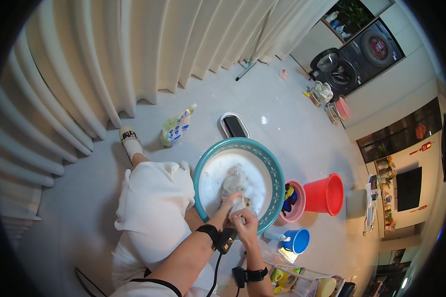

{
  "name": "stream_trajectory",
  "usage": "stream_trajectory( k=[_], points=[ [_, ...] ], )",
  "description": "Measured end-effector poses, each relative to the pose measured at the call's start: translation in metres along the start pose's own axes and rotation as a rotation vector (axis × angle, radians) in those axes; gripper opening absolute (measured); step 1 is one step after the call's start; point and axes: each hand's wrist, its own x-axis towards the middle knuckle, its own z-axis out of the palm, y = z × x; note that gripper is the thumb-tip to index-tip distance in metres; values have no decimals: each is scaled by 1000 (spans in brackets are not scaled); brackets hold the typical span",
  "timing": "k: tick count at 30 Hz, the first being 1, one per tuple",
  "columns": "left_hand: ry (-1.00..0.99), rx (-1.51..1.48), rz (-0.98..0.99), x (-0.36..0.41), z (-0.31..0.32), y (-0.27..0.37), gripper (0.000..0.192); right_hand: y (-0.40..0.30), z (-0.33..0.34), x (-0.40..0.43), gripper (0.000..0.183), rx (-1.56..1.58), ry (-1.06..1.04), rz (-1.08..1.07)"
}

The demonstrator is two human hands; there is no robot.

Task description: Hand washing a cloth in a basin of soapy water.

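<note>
A teal plastic basin [277, 178] with a flower-patterned inner rim stands in front of me, filled with white suds [215, 170]. In it lies a wet, pale cloth [233, 182], partly under the foam. My left hand [230, 201] grips the cloth over the suds, its fingers partly hidden by the fabric. Close beside it, my right hand [246, 222] has its fingers curled around a bunched part of the same cloth. A small yellowish, dark-marked patch shows near the right hand. Both wrists wear black straps with cabled devices.
Beyond the basin are a pink basin [302, 202] holding dark and yellow cloth, a red bucket [325, 193] and a blue bucket [297, 240]. A detergent pouch [177, 127] and a white tray [223, 120] with a black object sit leftward. Curtains [145, 55] hang at left.
</note>
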Motion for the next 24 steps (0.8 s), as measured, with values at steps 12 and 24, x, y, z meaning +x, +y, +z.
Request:
stream_trajectory(
  k=[12,24],
  points=[
    [63,23,190,-7,26,-10,16,89,-17,65,23,-465,279,-11],
    [65,168,130,-55,27,11,21,26,11,0,15,-325,244,-97]
  ],
)
